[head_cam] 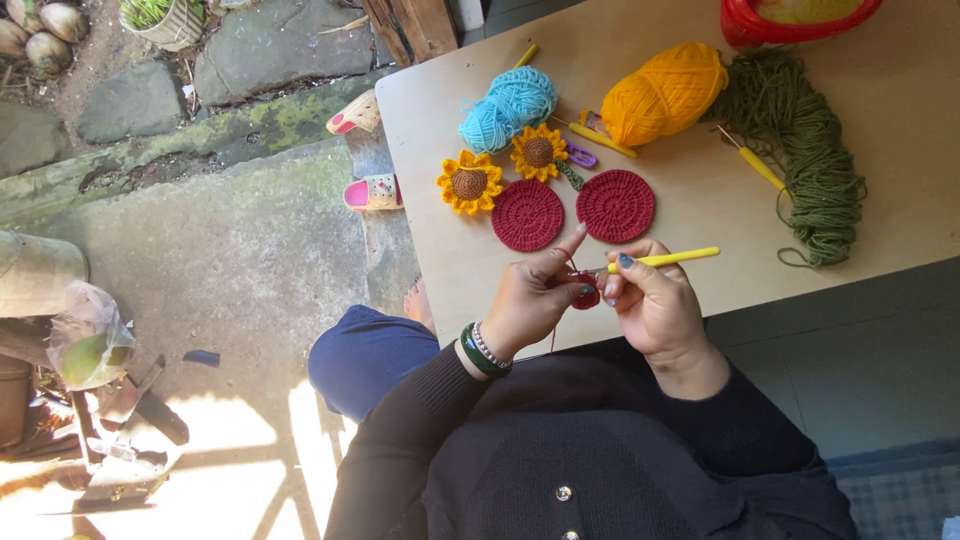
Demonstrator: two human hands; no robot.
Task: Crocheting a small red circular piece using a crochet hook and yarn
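My left hand [533, 300], with bracelets on its wrist, pinches a small dark red crochet piece [587, 296] at the table's near edge. A red yarn strand runs over its raised index finger. My right hand [655, 303] grips a yellow crochet hook [668, 259], its tip at the red piece. Just beyond my hands lie two flat red crochet circles [527, 215] [615, 206]. Two crocheted sunflowers [469, 183] [539, 152] lie to their left.
On the wooden table [700, 210] sit a blue yarn ball [508, 108], an orange yarn ball [663, 93], a loose green yarn heap [805, 150], a second yellow hook [757, 166] and a red bowl [790, 22]. Pink sandals [372, 192] lie on the ground to the left.
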